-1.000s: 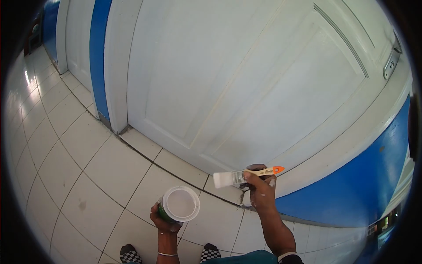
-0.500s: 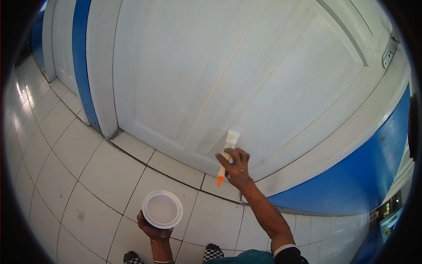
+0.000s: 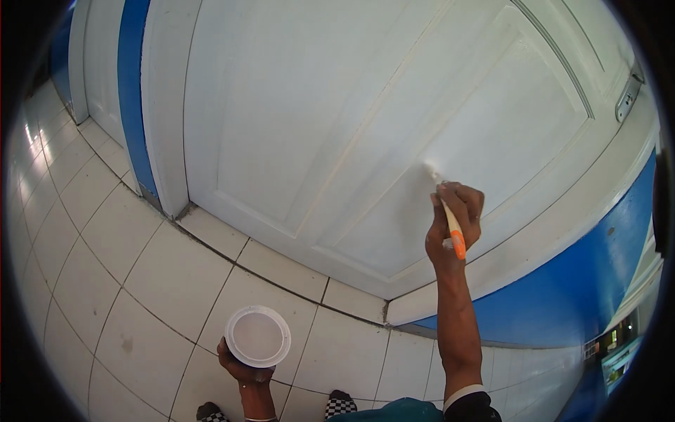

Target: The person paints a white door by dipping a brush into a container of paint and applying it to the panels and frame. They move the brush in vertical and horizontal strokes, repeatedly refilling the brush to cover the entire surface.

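Observation:
In my right hand [image 3: 457,218] is a paintbrush [image 3: 453,228] with a pale handle tipped in orange. Its white bristles meet the lower right panel of a white door [image 3: 316,141], near the panel's moulding. My fingers wrap the handle close to the bristles. Low in the view, my left hand [image 3: 246,367] supports a round white tub [image 3: 283,330] from below and from its left side. Pale paint [image 3: 257,336] shows inside the tub, which is held over the floor. The fingers under the tub are partly hidden.
Light tiles [image 3: 162,260] cover the floor, and a dark joint runs along the door's foot. A blue wall [image 3: 555,274] curves off at the right. A metal handle plate [image 3: 628,98] sits at the door's upper right. Checkered footwear [image 3: 341,404] shows at the bottom.
My right hand has moved up and to the right along the door panel with the paintbrush, whose handle now points down toward me. The left hand and tub have hardly moved.

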A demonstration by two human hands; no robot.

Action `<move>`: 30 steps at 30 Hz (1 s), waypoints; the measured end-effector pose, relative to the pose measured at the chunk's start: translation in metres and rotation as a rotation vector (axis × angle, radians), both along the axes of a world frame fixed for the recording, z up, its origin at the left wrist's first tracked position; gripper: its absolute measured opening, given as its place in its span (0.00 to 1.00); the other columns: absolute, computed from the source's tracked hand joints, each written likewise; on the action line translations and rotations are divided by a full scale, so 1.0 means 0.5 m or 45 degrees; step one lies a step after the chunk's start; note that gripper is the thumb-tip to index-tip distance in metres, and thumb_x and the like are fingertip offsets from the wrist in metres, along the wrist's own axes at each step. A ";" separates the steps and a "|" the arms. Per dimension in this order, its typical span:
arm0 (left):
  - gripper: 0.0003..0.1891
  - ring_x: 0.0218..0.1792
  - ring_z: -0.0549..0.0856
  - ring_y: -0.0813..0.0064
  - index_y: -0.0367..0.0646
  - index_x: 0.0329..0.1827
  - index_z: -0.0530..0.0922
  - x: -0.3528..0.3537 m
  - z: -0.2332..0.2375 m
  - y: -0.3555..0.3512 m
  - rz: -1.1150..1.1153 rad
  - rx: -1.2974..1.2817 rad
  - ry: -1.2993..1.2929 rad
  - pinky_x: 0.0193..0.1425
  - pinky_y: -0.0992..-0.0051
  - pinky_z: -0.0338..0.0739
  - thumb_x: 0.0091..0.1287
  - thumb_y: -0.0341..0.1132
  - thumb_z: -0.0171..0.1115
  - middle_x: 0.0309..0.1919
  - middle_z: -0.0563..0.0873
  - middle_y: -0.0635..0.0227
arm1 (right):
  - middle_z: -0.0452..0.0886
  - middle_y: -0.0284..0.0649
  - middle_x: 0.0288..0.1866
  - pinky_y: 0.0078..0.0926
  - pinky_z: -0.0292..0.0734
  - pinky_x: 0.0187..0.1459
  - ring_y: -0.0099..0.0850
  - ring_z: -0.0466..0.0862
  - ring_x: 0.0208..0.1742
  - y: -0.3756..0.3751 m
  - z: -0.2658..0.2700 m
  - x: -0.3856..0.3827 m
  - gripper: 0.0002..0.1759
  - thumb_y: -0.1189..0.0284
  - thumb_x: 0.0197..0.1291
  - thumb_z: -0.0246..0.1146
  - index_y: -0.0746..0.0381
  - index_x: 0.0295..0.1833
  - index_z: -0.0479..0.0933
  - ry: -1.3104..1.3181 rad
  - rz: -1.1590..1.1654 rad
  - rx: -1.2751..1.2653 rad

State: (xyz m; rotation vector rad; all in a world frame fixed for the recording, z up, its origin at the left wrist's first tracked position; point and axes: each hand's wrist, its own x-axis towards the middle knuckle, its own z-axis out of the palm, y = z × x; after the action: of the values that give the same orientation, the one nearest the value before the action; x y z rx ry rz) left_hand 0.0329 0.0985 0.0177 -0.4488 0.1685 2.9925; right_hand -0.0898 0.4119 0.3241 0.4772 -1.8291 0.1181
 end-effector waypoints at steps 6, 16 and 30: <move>0.36 0.65 0.87 0.55 0.44 0.69 0.81 -0.001 0.019 0.001 0.003 -0.027 0.044 0.63 0.51 0.88 0.75 0.66 0.50 0.65 0.86 0.60 | 0.82 0.40 0.59 0.41 0.76 0.61 0.43 0.77 0.60 -0.007 -0.105 0.021 0.27 0.85 0.48 0.75 0.56 0.56 0.92 -0.232 -0.214 0.280; 0.37 0.65 0.88 0.53 0.45 0.72 0.79 0.005 -0.001 -0.017 -0.012 0.028 0.121 0.62 0.50 0.91 0.74 0.66 0.52 0.67 0.86 0.58 | 0.79 0.38 0.66 0.45 0.73 0.61 0.42 0.75 0.66 0.021 -0.530 0.026 0.28 0.81 0.53 0.72 0.52 0.61 0.88 -0.759 -0.117 0.291; 0.37 0.66 0.87 0.53 0.45 0.71 0.80 0.003 -0.002 -0.018 -0.009 0.034 0.097 0.66 0.47 0.88 0.73 0.65 0.55 0.67 0.86 0.58 | 0.78 0.39 0.61 0.47 0.76 0.60 0.45 0.77 0.63 -0.003 -0.577 0.056 0.27 0.83 0.53 0.72 0.55 0.60 0.87 -1.040 0.063 0.169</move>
State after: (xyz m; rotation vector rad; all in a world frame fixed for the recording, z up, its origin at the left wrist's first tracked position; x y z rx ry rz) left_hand 0.0346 0.0896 0.0166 -0.3308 0.1359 3.0025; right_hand -0.0616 0.4105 0.0354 0.6223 -2.6360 0.2529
